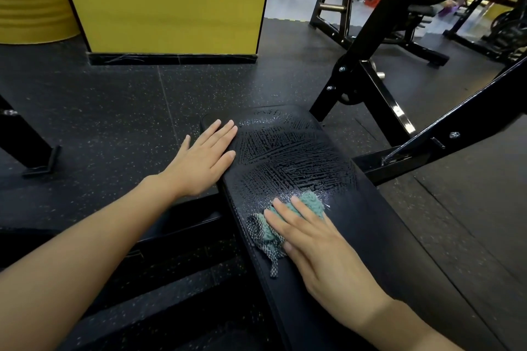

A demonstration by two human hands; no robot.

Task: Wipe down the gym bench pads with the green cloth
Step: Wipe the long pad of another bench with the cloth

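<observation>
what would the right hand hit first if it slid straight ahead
Only wet bench pad at first, then likely the left hand resting on the pad's left edge.

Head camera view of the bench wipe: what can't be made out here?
In the head view:
Most of the green cloth lies under the right hand, so its full size is hidden.
The near end of the bench pad is cut off by the bottom edge, and the left hand covers part of its left edge.
The gym machines at top right are blurred and cut off by the frame.
</observation>
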